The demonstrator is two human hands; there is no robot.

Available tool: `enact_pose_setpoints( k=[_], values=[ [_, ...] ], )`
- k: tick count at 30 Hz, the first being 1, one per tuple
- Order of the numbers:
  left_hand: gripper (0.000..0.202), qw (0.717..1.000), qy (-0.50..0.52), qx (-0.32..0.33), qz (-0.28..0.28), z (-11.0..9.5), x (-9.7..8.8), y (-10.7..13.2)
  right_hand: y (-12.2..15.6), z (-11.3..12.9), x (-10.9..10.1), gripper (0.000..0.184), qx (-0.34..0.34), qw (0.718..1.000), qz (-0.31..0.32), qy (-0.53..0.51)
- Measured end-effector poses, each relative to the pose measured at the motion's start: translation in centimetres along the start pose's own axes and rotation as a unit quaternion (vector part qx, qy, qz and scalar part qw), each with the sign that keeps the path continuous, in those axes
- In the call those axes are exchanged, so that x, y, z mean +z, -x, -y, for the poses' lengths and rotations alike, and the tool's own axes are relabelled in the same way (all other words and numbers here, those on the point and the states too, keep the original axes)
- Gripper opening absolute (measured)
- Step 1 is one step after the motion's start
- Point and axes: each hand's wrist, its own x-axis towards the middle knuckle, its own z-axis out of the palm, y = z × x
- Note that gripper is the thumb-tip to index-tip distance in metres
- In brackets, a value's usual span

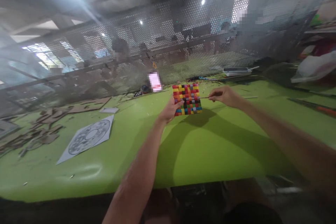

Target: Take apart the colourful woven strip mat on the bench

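Observation:
A small square woven mat (189,98) in red, yellow, black, blue, green and orange strips is held upright above the green table. My left hand (171,109) grips its left edge, with the thumb across the front and the other fingers hidden behind. To the right of the mat, my right hand (222,96) is closed in a pinch on a thin strip (204,97) that reaches the mat's right edge. Whether this strip passes into the weave is too small to tell. A pale thin length (249,97) shows beyond the right wrist; I cannot tell if it is the same strip.
The green table (210,157) carries a paper with a circular pattern (90,134) and brown cut scraps (42,127) at the left. A phone with a lit screen (155,81) stands behind the mat. Further back are a white tray (237,71) and a perforated screen (183,42).

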Motion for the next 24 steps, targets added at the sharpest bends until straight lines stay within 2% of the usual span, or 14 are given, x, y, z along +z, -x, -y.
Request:
enact_pose_setpoints(
  k=[3,6,10,17,24],
  values=[
    [0.037,1.0,0.009,-0.012,-0.007,0.0,0.1,0.0,0.1,0.0,-0.1,0.041,0.006,1.0,-0.001,-0.011],
    [0.038,0.999,0.021,-0.003,-0.044,0.4,-0.1,-0.4,0.1,0.0,0.0,0.039,0.005,1.0,-0.008,-0.029],
    [0.03,0.997,0.006,-0.016,-0.071,1.2,-0.2,-0.8,0.1,-0.2,0.2,0.036,0.007,0.999,-0.008,-0.036],
    [0.024,0.996,-0.01,-0.062,-0.057,1.2,0.0,-0.6,0.1,-0.4,0.2,0.034,0.002,1.0,-0.01,-0.023],
    [0.018,0.998,-0.014,-0.056,-0.04,2.0,-0.3,-1.2,0.1,-0.7,0.5,0.037,0.007,1.0,-0.012,-0.025]
  ],
)
